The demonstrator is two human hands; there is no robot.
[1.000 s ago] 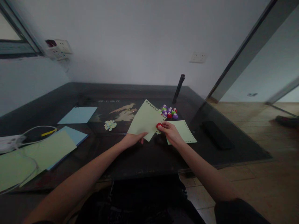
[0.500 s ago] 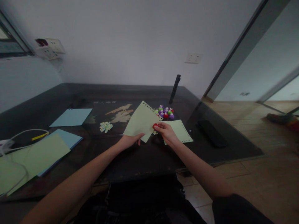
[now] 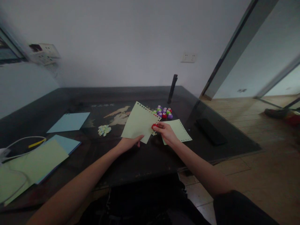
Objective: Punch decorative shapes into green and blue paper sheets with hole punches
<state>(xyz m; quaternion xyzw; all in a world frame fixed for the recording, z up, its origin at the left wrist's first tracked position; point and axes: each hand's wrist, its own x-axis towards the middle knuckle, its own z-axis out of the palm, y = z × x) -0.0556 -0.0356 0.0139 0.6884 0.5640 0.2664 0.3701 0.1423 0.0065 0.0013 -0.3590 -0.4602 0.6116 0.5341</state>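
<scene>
With the left hand (image 3: 127, 143) pinching the green sheet (image 3: 139, 122) at its lower corner and the right hand (image 3: 165, 132) clamped on the red punch (image 3: 154, 126) at its edge, mid-frame, the paper could slip and the hole land crooked

Head-worn view, down over table (image 3: 70, 103)

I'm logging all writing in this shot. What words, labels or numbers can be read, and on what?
None can be read.
A short row of pale characters on the dark table, above the bird picture: too small and blurred.
Green sheet in the left hand, red punch in the right hand: no print visible.
</scene>
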